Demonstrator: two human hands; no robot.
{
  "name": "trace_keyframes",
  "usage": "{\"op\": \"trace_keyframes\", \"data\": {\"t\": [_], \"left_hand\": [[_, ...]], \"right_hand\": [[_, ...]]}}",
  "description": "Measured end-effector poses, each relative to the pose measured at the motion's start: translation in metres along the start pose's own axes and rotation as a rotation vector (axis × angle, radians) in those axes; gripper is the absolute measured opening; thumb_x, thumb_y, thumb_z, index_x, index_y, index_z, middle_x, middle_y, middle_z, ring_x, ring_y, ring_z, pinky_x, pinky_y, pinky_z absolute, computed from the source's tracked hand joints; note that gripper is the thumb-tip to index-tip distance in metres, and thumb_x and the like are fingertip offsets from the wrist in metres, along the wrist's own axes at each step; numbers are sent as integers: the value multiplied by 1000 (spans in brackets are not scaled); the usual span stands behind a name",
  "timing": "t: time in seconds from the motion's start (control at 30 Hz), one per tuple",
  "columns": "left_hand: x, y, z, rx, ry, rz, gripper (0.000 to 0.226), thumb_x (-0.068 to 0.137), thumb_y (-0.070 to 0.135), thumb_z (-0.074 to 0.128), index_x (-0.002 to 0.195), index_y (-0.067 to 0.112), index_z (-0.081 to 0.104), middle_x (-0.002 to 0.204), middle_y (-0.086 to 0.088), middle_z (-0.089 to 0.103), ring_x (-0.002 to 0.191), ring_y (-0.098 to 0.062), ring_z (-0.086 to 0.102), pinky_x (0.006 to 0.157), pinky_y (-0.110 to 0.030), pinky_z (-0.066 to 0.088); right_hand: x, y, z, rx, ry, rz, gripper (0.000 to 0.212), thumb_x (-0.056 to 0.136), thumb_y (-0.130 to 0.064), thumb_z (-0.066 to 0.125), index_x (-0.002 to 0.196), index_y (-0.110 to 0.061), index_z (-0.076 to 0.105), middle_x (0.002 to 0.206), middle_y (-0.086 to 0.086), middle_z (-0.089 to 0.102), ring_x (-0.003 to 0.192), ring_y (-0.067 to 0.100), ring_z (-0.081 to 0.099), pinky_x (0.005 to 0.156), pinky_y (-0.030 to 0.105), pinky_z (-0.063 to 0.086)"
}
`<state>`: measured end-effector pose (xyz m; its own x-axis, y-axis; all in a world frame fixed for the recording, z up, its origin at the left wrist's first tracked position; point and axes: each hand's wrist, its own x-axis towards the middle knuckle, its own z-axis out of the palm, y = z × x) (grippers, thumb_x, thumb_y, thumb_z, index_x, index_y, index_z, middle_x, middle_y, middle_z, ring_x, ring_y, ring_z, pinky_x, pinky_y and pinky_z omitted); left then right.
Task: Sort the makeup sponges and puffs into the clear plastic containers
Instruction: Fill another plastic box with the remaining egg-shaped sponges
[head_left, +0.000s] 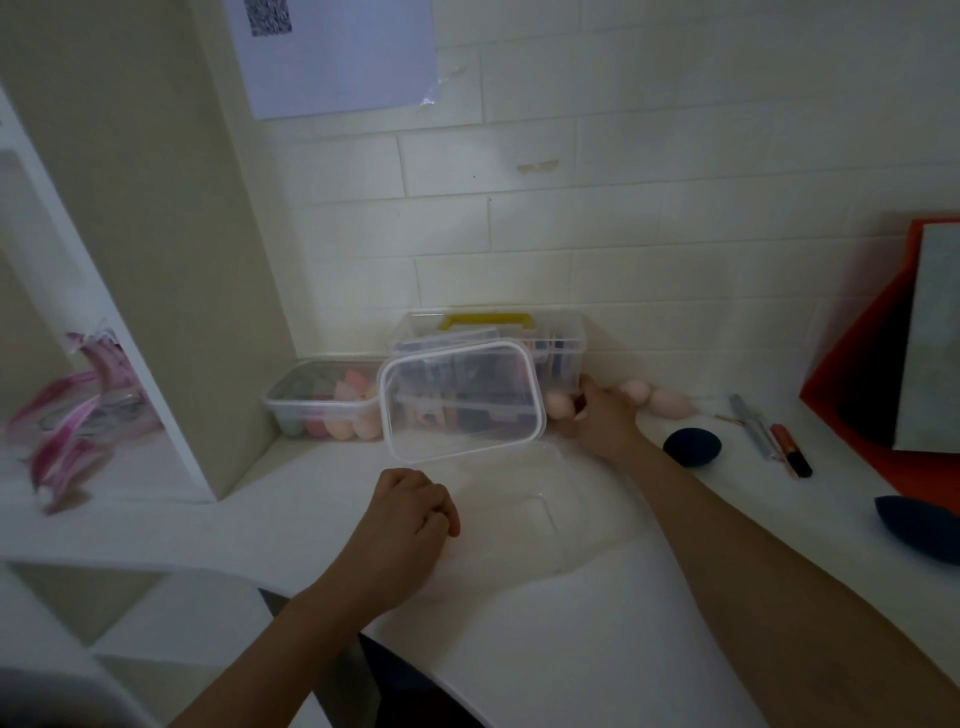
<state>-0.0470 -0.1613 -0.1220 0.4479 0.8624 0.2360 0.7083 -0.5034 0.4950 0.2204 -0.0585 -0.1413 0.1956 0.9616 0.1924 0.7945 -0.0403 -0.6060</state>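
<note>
- An empty clear container (519, 499) stands on the white table (571, 649), in the middle, between the two hands.
- Its clear lid (460, 400) stands tilted at the far rim of the container and leans toward the wall.
- Three pale pink sponges lie near the wall: one sponge (558, 405) is just left of the right hand, and two more (657, 400) lie just right of it.
- A dark blue sponge (692, 447) lies on the table right of the right forearm, and another dark blue one (917, 525) is at the right edge.
- A second clear container (322, 402), at the left by the wall, holds pink, orange and green sponges.
- The right hand (597, 418) reaches far forward, arm stretched, fingers curled around the pink sponge beside it; whether they already clamp it cannot be told.
- The left hand (410, 512) rests near the left rim of the empty container, fingers curled into a loose fist, holding nothing.
- A box with a yellow handle (488, 319) stands behind the lid.
</note>
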Motion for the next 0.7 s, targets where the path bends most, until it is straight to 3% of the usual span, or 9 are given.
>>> {"op": "trace_keyframes", "data": {"t": [0.17,0.23,0.3,0.4,0.5,0.6,0.7], "left_hand": [[3,3,1,18,3,-18,31,92,9,37,75,26,57,87,11,47,100,-9,33,79,-3,26],[4,4,2,21,7,-22,31,92,7,38,75,25,57,85,12,46,100,-9,33,79,-4,26],[5,5,3,25,4,-29,31,91,7,38,75,25,57,84,13,46,100,-10,33,79,-3,26],[6,5,3,33,2,-38,34,90,7,39,70,28,55,83,14,45,100,-10,33,80,-3,25],[6,6,3,45,-2,-49,35,91,7,38,69,30,53,83,15,45,100,-11,33,79,-3,25],[5,8,3,50,-9,-56,37,91,7,38,68,32,52,83,15,44,100,-11,33,78,-6,26],[5,10,2,44,-25,-79,36,92,7,37,70,32,52,83,14,44,101,-11,32,76,-16,22]], "right_hand": [[-5,6,-7,77,-12,34,35,76,-41,71,94,-22,49,92,-5,60,87,19,57,78,33,42],[-9,10,-9,105,-1,37,35,74,-39,72,93,-23,47,91,-6,59,85,19,57,81,35,43],[-14,10,-10,112,-33,39,52,70,-42,77,107,-22,46,100,-5,58,92,19,57,85,36,44],[-19,-2,-12,37,-113,25,84,57,-65,70,130,-33,45,113,-3,57,107,22,54,95,41,44],[-20,-12,-12,-82,-150,1,61,63,-73,56,112,-37,61,112,1,63,108,26,54,87,39,45],[-27,-17,-19,-151,-172,-19,28,79,-55,60,90,-29,61,103,3,65,100,25,57,79,34,42],[-34,-8,-32,-222,-220,27,28,84,-42,59,100,-19,60,109,3,59,100,22,55,77,29,39]]}}
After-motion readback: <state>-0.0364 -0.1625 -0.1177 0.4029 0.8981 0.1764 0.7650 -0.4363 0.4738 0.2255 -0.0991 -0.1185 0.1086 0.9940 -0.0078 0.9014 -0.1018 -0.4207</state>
